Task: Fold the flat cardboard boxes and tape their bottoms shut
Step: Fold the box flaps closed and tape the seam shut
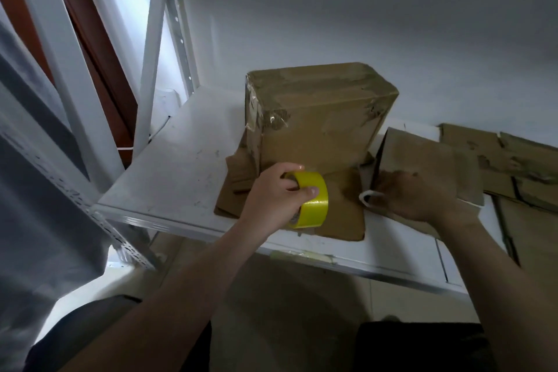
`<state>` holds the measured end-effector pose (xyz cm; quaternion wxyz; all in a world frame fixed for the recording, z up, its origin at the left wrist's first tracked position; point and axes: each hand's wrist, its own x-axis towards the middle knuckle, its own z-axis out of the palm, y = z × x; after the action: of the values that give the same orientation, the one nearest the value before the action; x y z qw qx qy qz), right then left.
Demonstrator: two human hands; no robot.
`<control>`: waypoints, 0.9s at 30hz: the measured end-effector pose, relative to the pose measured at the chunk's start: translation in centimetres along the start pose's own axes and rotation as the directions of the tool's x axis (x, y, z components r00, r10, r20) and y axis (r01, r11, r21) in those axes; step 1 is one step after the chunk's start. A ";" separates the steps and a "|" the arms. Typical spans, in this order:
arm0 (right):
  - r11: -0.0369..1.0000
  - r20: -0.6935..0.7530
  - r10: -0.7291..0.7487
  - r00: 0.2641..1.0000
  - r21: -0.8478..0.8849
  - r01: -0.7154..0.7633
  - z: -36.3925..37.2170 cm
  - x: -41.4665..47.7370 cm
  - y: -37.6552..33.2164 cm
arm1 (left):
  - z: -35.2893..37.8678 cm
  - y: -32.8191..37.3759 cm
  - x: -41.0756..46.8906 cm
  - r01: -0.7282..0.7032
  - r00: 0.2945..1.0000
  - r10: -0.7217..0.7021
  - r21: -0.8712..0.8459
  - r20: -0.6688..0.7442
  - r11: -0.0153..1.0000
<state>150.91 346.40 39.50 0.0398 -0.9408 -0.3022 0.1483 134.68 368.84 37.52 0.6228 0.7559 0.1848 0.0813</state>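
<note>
White shelf [181, 160] against a pale wall carries the work. The left hand [277, 196] grips a yellow tape roll [312, 201] — fingers through its core, thumb over the rim — just in front of the folded box [317, 112], which stands with its flaps spread below and tape across its top. The right hand [416, 196] curls at a small white loop [367, 198]; blur hides whether it holds it. Flat cardboard [513, 166] lies farther right.
</note>
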 end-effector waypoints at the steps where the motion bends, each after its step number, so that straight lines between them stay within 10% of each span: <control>1: 0.999 0.111 0.018 0.994 -0.050 -0.012 0.4 0.0 0.4 | 0.2 0.1 0.0 -0.006 1.000 0.006 0.021 0.015 1.000; 9: 0.996 0.006 -0.080 0.997 -0.043 0.080 1.2 -0.6 1.4 | 2.1 1.0 -1.1 0.023 0.980 -0.016 -0.028 0.200 0.999; 13: 0.856 -0.305 -0.039 0.952 0.481 0.189 0.4 -1.6 -0.8 | 2.5 1.5 -1.4 0.010 0.975 0.000 -0.044 0.220 0.999; 16: 0.695 -0.282 -0.121 0.952 0.660 0.284 -0.3 -2.6 -2.6 | 3.1 2.0 -1.6 -0.030 0.971 0.037 -0.037 0.236 0.999; 22: 0.599 -0.332 -0.148 0.931 0.719 0.352 -0.6 -3.3 -2.9 | 4.3 2.3 -2.5 -0.154 0.955 0.157 -0.030 0.250 0.988; 27: 0.802 -0.433 -0.248 0.867 0.411 0.434 -0.5 -3.8 -3.0 | 4.9 2.2 -2.3 -0.163 0.961 0.171 -0.056 0.217 0.985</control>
<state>146.49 346.65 41.39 0.3604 -0.8378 -0.4084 0.0372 134.66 363.18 38.93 0.6445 0.7613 0.0484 0.0523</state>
